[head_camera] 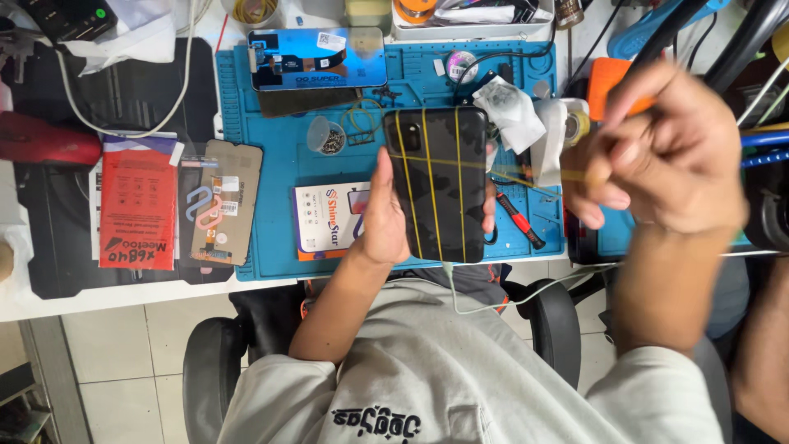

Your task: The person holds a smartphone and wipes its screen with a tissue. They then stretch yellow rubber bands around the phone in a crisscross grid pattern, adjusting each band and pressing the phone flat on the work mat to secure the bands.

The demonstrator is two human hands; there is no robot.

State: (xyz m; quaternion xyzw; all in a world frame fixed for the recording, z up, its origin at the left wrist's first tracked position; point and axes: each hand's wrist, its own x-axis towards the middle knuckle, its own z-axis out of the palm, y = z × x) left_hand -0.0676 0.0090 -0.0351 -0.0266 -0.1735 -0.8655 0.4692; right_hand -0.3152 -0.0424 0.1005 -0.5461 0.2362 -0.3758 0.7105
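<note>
Fingers (486, 215) of the left hand (386, 215) clasp the black rectangular phone (436, 182), upright above the blue rubber table mat (271, 156), while the right hand (657, 152), off to its right, pinches a taut yellow rubber band (526, 177) stretched crosswise.

Two hands were in view: the left hand (385, 215) and the right hand (657, 156). One black phone (436, 182) was there, with three yellow rubber bands (430, 189) running its length and one stretched across. One blue work mat (283, 164) lay on the bench (123, 296). On or beside it were one blue-filmed screen panel (319, 57), one small round pot of screws (327, 137), one red packet (138, 210), one red-handled tool (519, 220) and one crumpled white wipe (511, 108).
</note>
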